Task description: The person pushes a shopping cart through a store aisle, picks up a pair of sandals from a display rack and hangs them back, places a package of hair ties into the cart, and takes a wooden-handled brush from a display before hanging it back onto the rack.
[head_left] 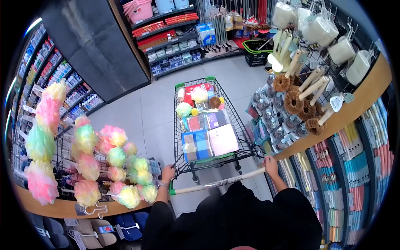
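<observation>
So there's a person at the handle end of the cart (210, 78), which stands in the aisle right in front of them. Left hand (167, 173) is at its near left corner, fingers bent round the frame by the handle (221, 182). Right hand (271, 163) is at the near right corner, fingers curled in too. Can't tell how tight either grip is.

If you're steering this, imo push evenly with both arms and go slow. Bath puffs (88, 167) hang to the left of the cart, wooden-handled brushes (293, 102) stick out over the shelf to its right, so a swinging corner or elbow could snag either. Watch the basket (257, 53) beyond its far right corner too.

Hard to see: thumbs and palms, the cart's far wheels, whatever's under the pink pack (223, 140), and the small print on anything. Dark sleeves hide the floor nearest the person.
</observation>
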`<state>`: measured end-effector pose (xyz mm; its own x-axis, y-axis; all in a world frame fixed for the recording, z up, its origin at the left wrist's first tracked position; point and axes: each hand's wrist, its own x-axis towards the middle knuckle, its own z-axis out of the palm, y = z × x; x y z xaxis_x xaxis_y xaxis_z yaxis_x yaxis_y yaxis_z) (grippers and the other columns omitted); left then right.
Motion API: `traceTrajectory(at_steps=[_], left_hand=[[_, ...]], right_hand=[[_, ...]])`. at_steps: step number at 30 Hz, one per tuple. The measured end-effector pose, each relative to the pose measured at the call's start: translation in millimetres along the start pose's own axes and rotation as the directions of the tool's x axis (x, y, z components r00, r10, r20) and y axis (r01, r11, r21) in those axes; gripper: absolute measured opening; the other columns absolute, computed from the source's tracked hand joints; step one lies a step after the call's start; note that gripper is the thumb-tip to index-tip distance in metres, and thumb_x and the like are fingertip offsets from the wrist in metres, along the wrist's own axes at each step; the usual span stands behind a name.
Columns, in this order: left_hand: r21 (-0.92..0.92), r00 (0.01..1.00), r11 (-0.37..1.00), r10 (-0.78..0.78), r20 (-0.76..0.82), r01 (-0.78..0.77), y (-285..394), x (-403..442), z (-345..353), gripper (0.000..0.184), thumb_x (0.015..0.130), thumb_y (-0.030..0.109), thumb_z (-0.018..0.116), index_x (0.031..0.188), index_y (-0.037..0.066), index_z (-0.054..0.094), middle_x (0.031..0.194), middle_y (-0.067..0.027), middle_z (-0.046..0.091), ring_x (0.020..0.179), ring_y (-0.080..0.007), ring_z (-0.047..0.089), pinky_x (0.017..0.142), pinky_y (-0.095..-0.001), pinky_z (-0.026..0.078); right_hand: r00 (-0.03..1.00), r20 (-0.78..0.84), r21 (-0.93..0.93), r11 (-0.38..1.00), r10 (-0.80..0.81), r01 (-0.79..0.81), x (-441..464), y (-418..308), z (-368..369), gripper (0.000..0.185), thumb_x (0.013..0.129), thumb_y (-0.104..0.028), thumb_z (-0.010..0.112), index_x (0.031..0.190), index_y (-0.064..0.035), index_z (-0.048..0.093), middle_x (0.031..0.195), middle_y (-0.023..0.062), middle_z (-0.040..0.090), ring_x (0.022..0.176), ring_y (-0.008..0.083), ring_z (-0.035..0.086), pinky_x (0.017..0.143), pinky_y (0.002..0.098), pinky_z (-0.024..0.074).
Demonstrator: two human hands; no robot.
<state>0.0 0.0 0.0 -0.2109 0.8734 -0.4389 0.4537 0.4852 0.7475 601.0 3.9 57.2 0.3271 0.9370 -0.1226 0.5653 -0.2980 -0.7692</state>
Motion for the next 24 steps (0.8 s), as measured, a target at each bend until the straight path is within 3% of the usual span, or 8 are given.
traceTrajectory(at_steps=[2,3,6,8,11,15,19,24], left_hand=[[-0.013,1.0,1.0,0.006,0.003,-0.006,14.9,10.2,-0.5,0.029,0.081,0.007,0.051,0.099,-0.003,0.071,0.073,-0.0186,0.068,0.058,-0.0302,0.07,0.056,-0.0388,0.058],[0.077,0.998,0.997,0.023,-0.051,-0.019,15.8,46.5,-99.5,0.029,0.081,0.007,0.051,0.099,-0.003,0.071,0.073,-0.0186,0.068,0.058,-0.0302,0.07,0.056,-0.0388,0.058],[0.069,1.0,0.998,0.007,-0.029,-0.005,9.4,92.3,-109.1,0.028,0.081,0.006,0.051,0.097,-0.002,0.072,0.077,-0.0204,0.07,0.059,-0.0302,0.07,0.057,-0.0389,0.058],[0.087,1.0,0.996,0.021,-0.014,-0.019,13.7,118.1,-116.5,0.028,0.081,0.007,0.052,0.097,-0.002,0.072,0.078,-0.0204,0.07,0.058,-0.0295,0.07,0.058,-0.0391,0.057],[0.118,0.999,0.992,0.04,0.011,-0.042,39.6,154.8,-119.7,0.025,0.082,0.009,0.055,0.094,-0.002,0.073,0.075,-0.0198,0.071,0.057,-0.0283,0.07,0.06,-0.0393,0.056],[0.19,0.996,0.979,0.062,0.064,-0.073,68.1,217.8,-118.6,0.022,0.082,0.01,0.058,0.091,-0.002,0.074,0.071,-0.0198,0.07,0.057,-0.0291,0.07,0.059,-0.0388,0.055],[0.354,0.985,0.923,0.108,0.136,-0.15,89.5,278.8,-127.7,0.021,0.084,0.011,0.06,0.093,-0.003,0.074,0.074,-0.0187,0.072,0.06,-0.0288,0.071,0.059,-0.0378,0.055],[0.219,0.981,0.972,0.043,0.188,-0.085,149.6,332.2,-128.6,0.025,0.084,0.005,0.053,0.093,-0.005,0.073,0.078,-0.0153,0.074,0.06,-0.0244,0.071,0.059,-0.0365,0.055]], right_hand=[[0.998,-0.06,-0.056,0.998,0.027,-0.03,7.1,1.2,4.1,0.037,0.1,-0.033,0.048,0.09,-0.0028,0.065,0.073,0.0103,0.07,0.064,0.0257,0.068,0.064,0.0398,0.0513],[0.998,-0.041,0.048,0.998,0.04,-0.038,8.0,-46.7,91.1,0.037,0.1,-0.033,0.048,0.09,-0.0028,0.065,0.073,0.0103,0.07,0.064,0.0257,0.068,0.064,0.0398,0.0513],[0.994,-0.052,0.09,0.992,0.092,-0.087,20.4,-66.7,105.1,0.037,0.1,-0.033,0.047,0.089,-0.0029,0.066,0.074,0.0106,0.071,0.064,0.0267,0.067,0.063,0.0397,0.0505],[0.995,-0.087,0.15,0.988,0.056,-0.043,31.5,-76.0,113.8,0.037,0.102,-0.029,0.047,0.088,0.0011,0.063,0.072,0.0103,0.069,0.053,0.0183,0.062,0.056,0.0356,0.05],[0.99,-0.136,0.134,0.991,0.049,-0.031,60.4,-73.5,126.7,0.039,0.102,-0.03,0.046,0.089,0.0015,0.064,0.074,0.0097,0.07,0.053,0.0178,0.061,0.055,0.0352,0.0494],[0.977,-0.189,0.101,0.991,0.102,-0.084,89.4,-83.2,133.7,0.038,0.102,-0.031,0.046,0.091,-0.0004,0.065,0.074,0.0111,0.071,0.057,0.0247,0.065,0.06,0.0387,0.0503],[0.962,-0.204,0.255,0.958,0.182,-0.128,112.0,-108.3,141.3,0.036,0.102,-0.029,0.045,0.093,-0.0008,0.066,0.073,0.0109,0.071,0.056,0.0245,0.066,0.059,0.039,0.0502],[0.94,-0.242,0.303,0.939,0.241,-0.163,140.0,-122.4,159.1,0.037,0.103,-0.029,0.043,0.094,-0.0011,0.065,0.074,0.0111,0.071,0.058,0.0255,0.067,0.059,0.0409,0.0506]])
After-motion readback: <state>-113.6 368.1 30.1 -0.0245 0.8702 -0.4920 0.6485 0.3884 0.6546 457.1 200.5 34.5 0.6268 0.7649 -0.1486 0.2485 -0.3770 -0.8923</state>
